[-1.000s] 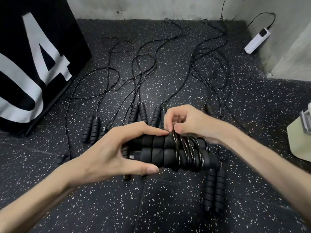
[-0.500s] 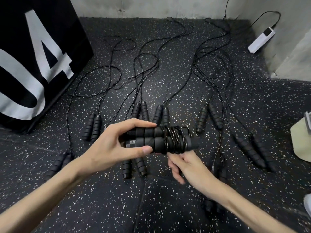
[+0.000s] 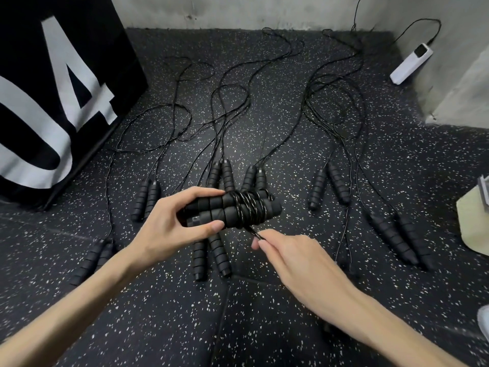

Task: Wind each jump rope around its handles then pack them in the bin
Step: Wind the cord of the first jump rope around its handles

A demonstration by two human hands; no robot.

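While the left hand (image 3: 169,229) gripped the paired handles (image 3: 211,211) near the frame's centre, thumb below and fingers (image 3: 201,193) curled over the top, the right hand (image 3: 299,258) pinched the cord's loose end (image 3: 254,233) just at 5 o'clock of the bundle. The cord (image 3: 248,209) sat in several tight turns round the handles' right half, so the winding looked nearly finished and only the tail seemed left to secure.

The handles appeared to be ribbed foam: light, soft and easy to hold without slipping, and best clamped together across their bare left half, as the left hand did, well away from the coils. The cord looked thin, glossy and springy, likely to unwind if tension dropped, so the tail probably wanted tucking under a turn while pulled taut.

Other ropes (image 3: 225,176) lay unwound on the floor (image 3: 264,313), their handle pairs at 9, 12, 3 and 6 o'clock of the bundle and their cords trailing toward 12 o'clock. A black box (image 3: 53,102) with white lettering stood at 10 o'clock; whether it was the bin, I could not tell. A white device (image 3: 411,63) lay at 1 o'clock.
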